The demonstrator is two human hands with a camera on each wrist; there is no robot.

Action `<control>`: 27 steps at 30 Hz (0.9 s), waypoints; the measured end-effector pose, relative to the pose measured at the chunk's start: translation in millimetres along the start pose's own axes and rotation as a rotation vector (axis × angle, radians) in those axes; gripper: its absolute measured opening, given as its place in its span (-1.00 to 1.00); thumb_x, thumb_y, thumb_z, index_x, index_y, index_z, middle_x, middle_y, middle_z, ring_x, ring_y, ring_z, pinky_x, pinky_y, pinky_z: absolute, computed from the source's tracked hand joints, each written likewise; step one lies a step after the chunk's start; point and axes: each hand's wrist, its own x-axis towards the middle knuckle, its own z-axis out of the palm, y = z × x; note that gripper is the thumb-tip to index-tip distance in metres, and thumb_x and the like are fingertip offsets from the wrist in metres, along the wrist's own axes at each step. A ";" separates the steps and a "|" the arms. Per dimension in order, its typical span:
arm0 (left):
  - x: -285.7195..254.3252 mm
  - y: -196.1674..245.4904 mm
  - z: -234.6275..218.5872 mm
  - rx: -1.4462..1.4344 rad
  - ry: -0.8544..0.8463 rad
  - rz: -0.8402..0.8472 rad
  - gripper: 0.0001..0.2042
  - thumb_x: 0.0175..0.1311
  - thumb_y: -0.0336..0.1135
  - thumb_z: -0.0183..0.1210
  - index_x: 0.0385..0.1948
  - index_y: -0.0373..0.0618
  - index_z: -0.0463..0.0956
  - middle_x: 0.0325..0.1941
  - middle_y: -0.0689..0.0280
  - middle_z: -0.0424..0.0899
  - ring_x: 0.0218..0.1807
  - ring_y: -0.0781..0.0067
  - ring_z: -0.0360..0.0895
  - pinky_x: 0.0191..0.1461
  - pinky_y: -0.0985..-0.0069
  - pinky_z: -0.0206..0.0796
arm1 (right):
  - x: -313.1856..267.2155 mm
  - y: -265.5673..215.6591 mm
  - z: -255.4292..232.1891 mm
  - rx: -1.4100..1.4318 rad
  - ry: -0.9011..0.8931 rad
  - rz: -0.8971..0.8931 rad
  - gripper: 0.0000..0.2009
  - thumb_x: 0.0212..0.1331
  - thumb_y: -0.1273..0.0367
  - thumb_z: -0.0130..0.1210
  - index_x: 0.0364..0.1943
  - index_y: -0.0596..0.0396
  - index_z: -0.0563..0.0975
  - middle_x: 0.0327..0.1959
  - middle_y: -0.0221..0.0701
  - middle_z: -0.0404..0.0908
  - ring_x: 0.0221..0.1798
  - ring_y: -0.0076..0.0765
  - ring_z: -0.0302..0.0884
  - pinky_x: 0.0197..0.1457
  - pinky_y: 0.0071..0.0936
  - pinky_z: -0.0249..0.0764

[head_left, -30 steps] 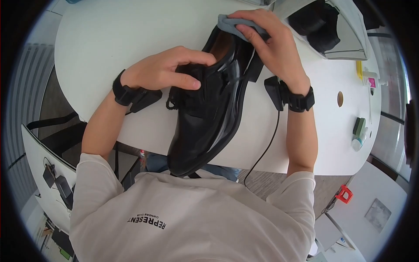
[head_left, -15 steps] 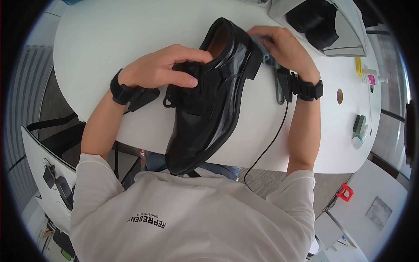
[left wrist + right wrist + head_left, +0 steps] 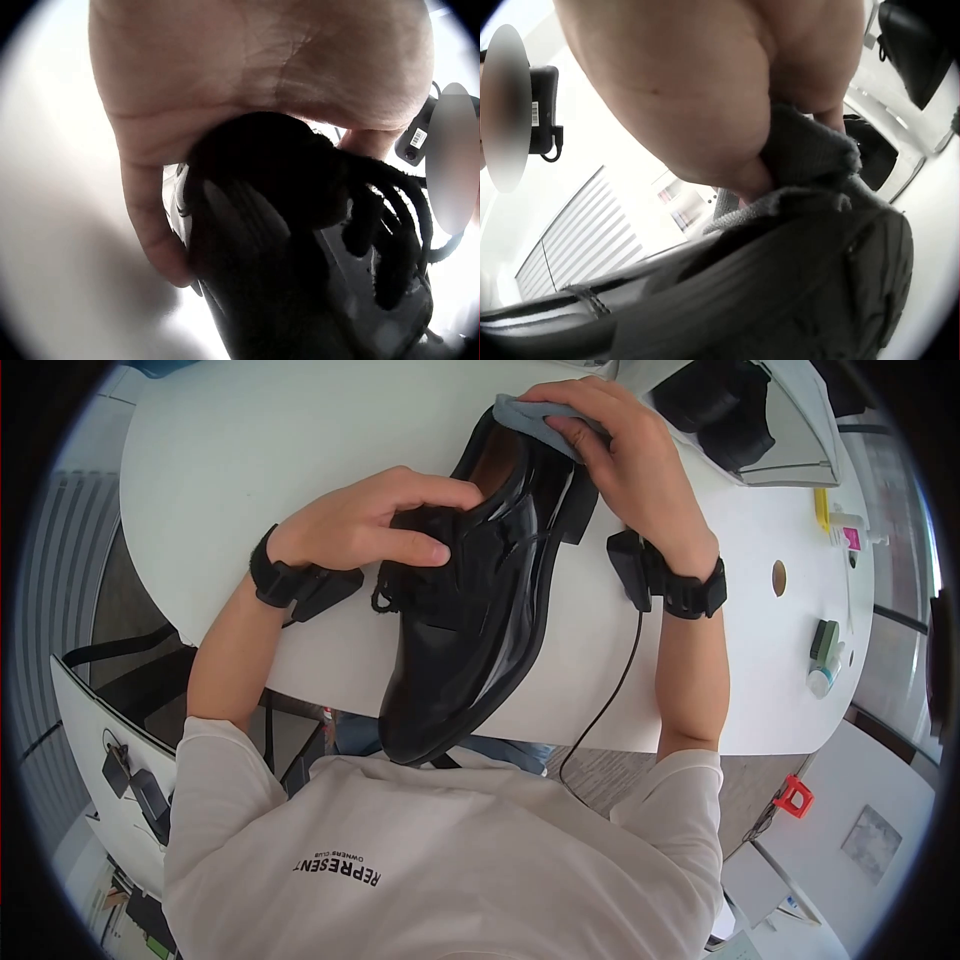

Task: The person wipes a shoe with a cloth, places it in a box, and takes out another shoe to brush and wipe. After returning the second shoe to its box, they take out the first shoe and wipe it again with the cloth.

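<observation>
A glossy black lace-up shoe (image 3: 470,620) slants across the head view, toe towards the person and heel away. My left hand (image 3: 365,520) grips it at the opening, fingers reaching inside and thumb on the outer upper. Its dark laces (image 3: 409,206) hang beside the palm in the left wrist view. In my right hand (image 3: 640,465) a grey-blue cloth (image 3: 535,420) is pinched between thumb and fingers, laid over the back rim of the heel. The right wrist view shows the bunched cloth (image 3: 810,161) against the shoe; the fingertips are partly hidden.
A white box (image 3: 795,475) with black contents stands at the upper right of the white table (image 3: 230,460). A green block (image 3: 824,641) and a small bottle (image 3: 823,678) are near the right edge. A black cable (image 3: 620,685) runs down from the right wrist camera.
Half a second ago my right hand was lower and right, beside the heel with the cloth; now it is back over the heel's rim. My left hand keeps its grip on the shoe.
</observation>
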 end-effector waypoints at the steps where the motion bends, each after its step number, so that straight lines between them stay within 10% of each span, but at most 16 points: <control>1: 1.1 1.9 0.1 -0.041 -0.018 -0.014 -0.54 0.10 -0.36 0.24 0.07 -0.32 0.45 0.04 0.15 0.57 0.06 0.34 0.46 0.21 0.45 0.20 | -2.5 5.2 0.2 -0.003 0.003 0.004 -0.77 0.20 0.55 0.06 -0.07 0.05 0.56 -0.19 -0.30 0.61 -0.17 -0.12 0.52 -0.09 -0.37 0.43; 15: 2.6 2.9 1.5 -0.092 -0.045 -0.015 -0.57 0.12 -0.33 0.20 0.03 -0.35 0.45 -0.02 0.21 0.58 0.00 0.37 0.45 0.19 0.48 0.22 | -29.0 36.4 1.5 -0.169 -0.260 0.140 -0.75 -0.02 0.65 0.04 -0.23 0.15 0.59 -0.43 -0.14 0.61 -0.28 0.03 0.56 -0.19 -0.22 0.45; 21: 4.7 6.0 -1.8 -0.071 -0.078 -0.055 -0.58 0.13 -0.30 0.19 0.01 -0.34 0.45 -0.05 0.22 0.58 -0.03 0.39 0.45 0.16 0.50 0.23 | -9.0 22.0 4.5 -0.014 0.206 0.087 -0.79 -0.04 0.58 0.09 -0.27 0.14 0.60 -0.36 -0.20 0.61 -0.34 0.00 0.55 -0.22 -0.24 0.46; 27: -7.6 -13.9 2.7 -0.080 0.087 -0.080 -0.57 0.11 -0.40 0.21 0.05 -0.34 0.43 -0.06 0.23 0.57 -0.04 0.43 0.45 0.14 0.52 0.24 | 2.8 -24.6 -14.5 0.149 -0.011 0.095 -0.74 0.00 0.57 0.11 -0.15 0.22 0.58 -0.29 -0.15 0.57 -0.24 -0.01 0.55 -0.14 -0.27 0.49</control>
